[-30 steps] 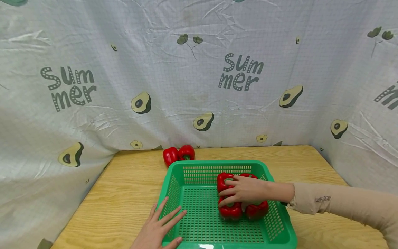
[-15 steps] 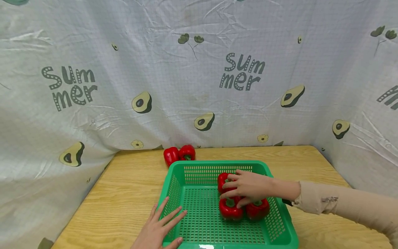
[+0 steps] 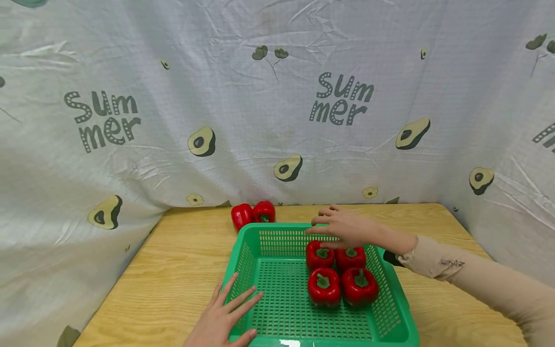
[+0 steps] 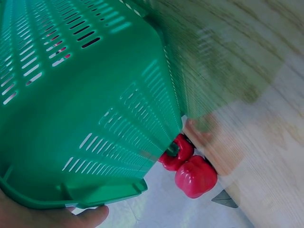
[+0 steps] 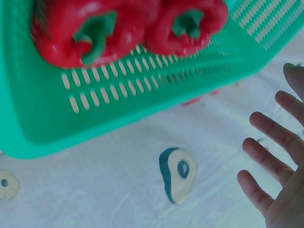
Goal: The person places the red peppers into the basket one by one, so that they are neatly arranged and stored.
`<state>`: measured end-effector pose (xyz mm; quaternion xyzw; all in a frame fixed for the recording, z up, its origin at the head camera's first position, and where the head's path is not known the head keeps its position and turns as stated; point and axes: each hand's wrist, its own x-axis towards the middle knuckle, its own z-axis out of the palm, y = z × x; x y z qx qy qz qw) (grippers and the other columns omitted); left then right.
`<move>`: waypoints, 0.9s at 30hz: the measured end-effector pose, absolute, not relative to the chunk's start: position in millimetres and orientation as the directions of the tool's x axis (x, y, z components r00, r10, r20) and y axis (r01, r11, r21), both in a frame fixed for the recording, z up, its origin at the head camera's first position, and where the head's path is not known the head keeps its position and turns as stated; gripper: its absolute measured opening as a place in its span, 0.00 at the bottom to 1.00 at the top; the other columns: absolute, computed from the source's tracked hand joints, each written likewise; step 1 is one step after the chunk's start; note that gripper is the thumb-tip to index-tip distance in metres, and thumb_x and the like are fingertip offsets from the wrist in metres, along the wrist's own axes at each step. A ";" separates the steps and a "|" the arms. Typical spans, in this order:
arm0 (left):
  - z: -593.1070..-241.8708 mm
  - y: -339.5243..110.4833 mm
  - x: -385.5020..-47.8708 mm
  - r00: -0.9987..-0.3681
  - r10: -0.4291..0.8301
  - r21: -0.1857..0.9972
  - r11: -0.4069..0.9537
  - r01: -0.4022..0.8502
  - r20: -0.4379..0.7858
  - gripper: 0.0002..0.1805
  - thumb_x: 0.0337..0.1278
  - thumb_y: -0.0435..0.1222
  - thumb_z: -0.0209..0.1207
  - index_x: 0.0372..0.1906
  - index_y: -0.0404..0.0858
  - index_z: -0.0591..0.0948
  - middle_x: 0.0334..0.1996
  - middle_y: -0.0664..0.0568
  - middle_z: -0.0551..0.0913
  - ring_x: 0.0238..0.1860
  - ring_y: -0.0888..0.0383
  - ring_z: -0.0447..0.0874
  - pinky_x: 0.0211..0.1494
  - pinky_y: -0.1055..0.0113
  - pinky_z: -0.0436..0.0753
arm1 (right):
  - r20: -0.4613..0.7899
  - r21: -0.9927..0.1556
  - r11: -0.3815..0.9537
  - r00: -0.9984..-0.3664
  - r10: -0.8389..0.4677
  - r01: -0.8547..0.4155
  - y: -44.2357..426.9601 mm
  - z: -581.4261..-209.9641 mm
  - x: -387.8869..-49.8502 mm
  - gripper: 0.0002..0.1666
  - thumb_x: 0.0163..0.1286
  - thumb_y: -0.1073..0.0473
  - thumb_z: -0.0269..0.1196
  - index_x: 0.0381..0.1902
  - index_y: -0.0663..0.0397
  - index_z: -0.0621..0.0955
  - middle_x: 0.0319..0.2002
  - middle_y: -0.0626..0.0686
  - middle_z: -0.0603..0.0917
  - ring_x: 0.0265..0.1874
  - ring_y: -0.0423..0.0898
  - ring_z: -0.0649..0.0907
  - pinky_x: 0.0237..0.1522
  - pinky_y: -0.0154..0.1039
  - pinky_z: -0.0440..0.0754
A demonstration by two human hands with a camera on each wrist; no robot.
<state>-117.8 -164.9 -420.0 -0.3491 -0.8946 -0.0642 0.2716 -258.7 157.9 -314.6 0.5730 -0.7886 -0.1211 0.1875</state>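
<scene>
A green basket [image 3: 236,270] stands on the table with several red bell peppers in its right half, stems up; one is the front left pepper [image 3: 324,287]. My left hand [image 3: 223,315] lies spread over the basket's left rim; in the left wrist view its fingers [image 4: 92,216] touch the rim. Above the back rim hovers my right hand [image 3: 349,229], fingers spread and holding nothing, partly covering the back peppers. The right wrist view shows that hand [image 5: 285,156] beside the basket wall [image 5: 118,118], apart from the peppers [image 5: 190,28].
Behind the basket's back left corner, two more red peppers [image 3: 242,216] lie side by side on the wooden table [image 3: 182,250]. A white cloth [image 3: 243,96] printed with avocados and lettering hangs at the back and sides.
My right hand has lifted off the peppers in the basket and moved back over the rear rim, uncovering them. My left hand stays on the left rim.
</scene>
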 end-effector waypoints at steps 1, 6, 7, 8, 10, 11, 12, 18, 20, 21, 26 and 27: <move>-419.8 -165.0 -117.5 -0.609 0.589 -0.075 0.748 0.659 0.531 0.35 0.41 0.56 0.59 0.61 0.56 0.67 0.55 0.62 0.76 0.67 0.48 0.49 0.68 0.68 0.23 | 0.163 0.385 0.329 -0.287 -0.944 -0.862 157.5 -312.8 -261.5 0.25 0.57 0.45 0.60 0.53 0.41 0.75 0.43 0.46 0.78 0.40 0.44 0.72 0.38 0.40 0.69; -419.2 -164.7 -116.7 -0.618 0.588 -0.074 0.753 0.654 0.522 0.35 0.41 0.56 0.59 0.61 0.57 0.67 0.55 0.62 0.76 0.66 0.47 0.51 0.68 0.68 0.24 | 0.181 0.342 0.395 -0.353 -0.918 -0.853 156.0 -306.8 -275.2 0.25 0.59 0.45 0.58 0.54 0.42 0.74 0.44 0.47 0.79 0.41 0.45 0.73 0.39 0.42 0.71; -419.1 -164.6 -116.6 -0.621 0.587 -0.075 0.755 0.652 0.519 0.35 0.41 0.56 0.59 0.61 0.57 0.67 0.55 0.62 0.75 0.65 0.46 0.52 0.68 0.68 0.23 | 0.188 0.335 0.405 -0.361 -0.914 -0.851 155.6 -306.2 -277.9 0.24 0.59 0.45 0.58 0.54 0.41 0.74 0.44 0.47 0.79 0.41 0.45 0.74 0.39 0.42 0.71; -418.9 -164.5 -116.5 -0.624 0.587 -0.075 0.757 0.649 0.515 0.35 0.41 0.56 0.59 0.61 0.57 0.67 0.55 0.62 0.75 0.65 0.46 0.52 0.68 0.68 0.23 | 0.192 0.328 0.412 -0.367 -0.910 -0.850 155.3 -306.0 -280.7 0.24 0.59 0.45 0.58 0.54 0.41 0.74 0.44 0.47 0.79 0.41 0.45 0.74 0.39 0.42 0.71; -418.6 -164.4 -116.3 -0.629 0.586 -0.075 0.759 0.647 0.511 0.35 0.41 0.56 0.59 0.61 0.57 0.67 0.55 0.62 0.75 0.64 0.45 0.53 0.68 0.69 0.21 | 0.205 0.321 0.420 -0.370 -0.906 -0.849 154.2 -305.6 -286.6 0.24 0.59 0.46 0.59 0.54 0.42 0.74 0.44 0.47 0.79 0.41 0.46 0.74 0.39 0.43 0.71; -418.5 -164.4 -116.0 -0.630 0.586 -0.078 0.760 0.645 0.509 0.35 0.42 0.56 0.59 0.61 0.57 0.67 0.55 0.62 0.75 0.63 0.45 0.53 0.68 0.68 0.21 | 0.210 0.320 0.425 -0.373 -0.904 -0.847 153.3 -305.2 -289.6 0.24 0.59 0.46 0.59 0.53 0.42 0.75 0.44 0.47 0.79 0.41 0.46 0.74 0.39 0.43 0.71; -418.4 -164.5 -115.9 -0.631 0.587 -0.080 0.761 0.644 0.507 0.35 0.42 0.56 0.58 0.61 0.57 0.67 0.55 0.61 0.75 0.63 0.44 0.54 0.68 0.68 0.20 | 0.216 0.320 0.427 -0.374 -0.902 -0.846 152.3 -305.2 -292.9 0.24 0.59 0.47 0.59 0.53 0.43 0.75 0.43 0.47 0.79 0.40 0.46 0.74 0.39 0.43 0.72; -418.4 -164.2 -115.7 -0.626 0.589 -0.082 0.759 0.646 0.511 0.35 0.43 0.56 0.58 0.62 0.57 0.66 0.55 0.61 0.75 0.63 0.44 0.55 0.68 0.68 0.21 | 0.215 0.376 0.446 -0.392 -0.895 -0.812 143.2 -300.9 -314.0 0.23 0.60 0.47 0.59 0.53 0.43 0.75 0.43 0.49 0.79 0.40 0.47 0.75 0.39 0.44 0.73; -418.6 -164.2 -115.5 -0.625 0.587 -0.080 0.758 0.647 0.514 0.35 0.43 0.56 0.58 0.62 0.57 0.66 0.55 0.61 0.75 0.63 0.44 0.55 0.68 0.68 0.21 | 0.205 0.398 0.448 -0.398 -0.894 -0.801 138.7 -299.1 -321.4 0.23 0.60 0.47 0.59 0.53 0.43 0.75 0.44 0.49 0.79 0.41 0.47 0.75 0.40 0.44 0.73; -418.7 -164.2 -115.6 -0.624 0.587 -0.079 0.758 0.647 0.516 0.35 0.43 0.56 0.58 0.62 0.57 0.66 0.55 0.61 0.75 0.63 0.44 0.55 0.68 0.68 0.21 | 0.201 0.416 0.445 -0.397 -0.896 -0.793 136.4 -298.6 -325.2 0.23 0.60 0.47 0.59 0.53 0.43 0.75 0.44 0.49 0.79 0.41 0.47 0.75 0.40 0.44 0.73; -418.8 -164.1 -115.0 -0.620 0.590 -0.086 0.757 0.648 0.517 0.35 0.43 0.56 0.57 0.62 0.56 0.67 0.55 0.61 0.75 0.64 0.45 0.53 0.68 0.67 0.21 | 0.162 0.506 0.404 -0.376 -0.912 -0.762 126.6 -300.9 -344.9 0.25 0.59 0.47 0.60 0.54 0.42 0.74 0.44 0.49 0.78 0.40 0.47 0.74 0.39 0.43 0.71; -418.6 -164.1 -114.9 -0.618 0.592 -0.090 0.756 0.649 0.517 0.35 0.43 0.56 0.57 0.62 0.56 0.67 0.55 0.61 0.75 0.63 0.45 0.53 0.68 0.67 0.21 | 0.150 0.525 0.391 -0.370 -0.917 -0.756 125.4 -302.2 -348.7 0.25 0.58 0.46 0.60 0.54 0.42 0.74 0.44 0.49 0.78 0.41 0.47 0.74 0.39 0.43 0.71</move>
